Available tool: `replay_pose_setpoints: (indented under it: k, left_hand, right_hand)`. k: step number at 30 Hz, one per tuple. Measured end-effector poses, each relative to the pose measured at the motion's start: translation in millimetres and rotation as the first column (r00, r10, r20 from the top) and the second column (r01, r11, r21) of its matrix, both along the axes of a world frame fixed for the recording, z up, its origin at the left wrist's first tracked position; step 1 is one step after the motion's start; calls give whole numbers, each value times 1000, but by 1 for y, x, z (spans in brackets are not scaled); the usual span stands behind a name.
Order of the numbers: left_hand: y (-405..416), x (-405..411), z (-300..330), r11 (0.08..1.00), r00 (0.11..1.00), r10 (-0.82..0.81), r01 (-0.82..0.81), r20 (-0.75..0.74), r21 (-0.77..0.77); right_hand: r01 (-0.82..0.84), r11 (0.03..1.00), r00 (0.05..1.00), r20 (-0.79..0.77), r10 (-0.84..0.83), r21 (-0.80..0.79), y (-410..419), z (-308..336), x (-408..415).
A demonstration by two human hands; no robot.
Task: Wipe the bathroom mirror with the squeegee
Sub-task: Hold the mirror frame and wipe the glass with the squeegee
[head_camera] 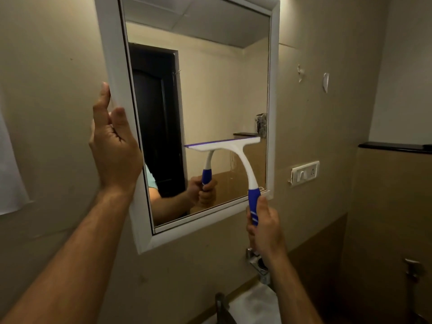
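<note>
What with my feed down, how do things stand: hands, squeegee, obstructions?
Left hand holds mirror frame. Right hand grips squeegee handle, blade on glass, lower right. Nothing in the way.

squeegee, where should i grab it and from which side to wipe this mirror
Grip the blue handle of the squeegee, coming from below. The curved white neck rises from it to the blade, which lies against the mirror, so a low grip keeps the glass clear. The right hand holds it there.
</note>
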State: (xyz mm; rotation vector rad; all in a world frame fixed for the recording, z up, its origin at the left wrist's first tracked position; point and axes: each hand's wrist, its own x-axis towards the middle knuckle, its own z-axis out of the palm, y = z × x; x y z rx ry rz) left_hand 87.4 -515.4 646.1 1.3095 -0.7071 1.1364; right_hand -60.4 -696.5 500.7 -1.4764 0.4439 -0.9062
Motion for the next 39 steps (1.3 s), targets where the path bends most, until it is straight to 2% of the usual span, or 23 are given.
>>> replay_pose_setpoints:
  k: [5,7,15,20,23,31,36,39]
  left_hand:
    - [-1,2,-3,1000,1000,-3,2,-5,-10]
    - [0,5,-3,1000,1000,20,-20,4,-13]
    - [2,12,-5,1000,1000,30,-30,3,1]
    - [2,13,-6,999,999,35,-35,-1,8]
    - [2,12,-6,1000,1000,25,-25,-2,11]
    - [-1,5,-8,998,998,58,-58,-11,0]
    - [1,7,-8,998,998,68,-68,4,6]
    - [1,8,-10,997,997,71,-71,-1,2]
  right_hand:
    - [15,999,996,93,-12,-29,-7,40,4]
    - [23,999,996,84,-19,-42,-4,43,7]
    - [61,998,998,9,-62,14,20,-18,-5]
    - [52,998,995,91,-49,-32,2,25,-5]
    - [46,997,997,67,-42,-66,-4,43,4]
    - [49,998,999,-14,-49,-40,7,-10,1]
    - [11,994,995,103,0,-112,-3,33,3]
    - [-19,994,997,66,26,-112,-5,37,6]
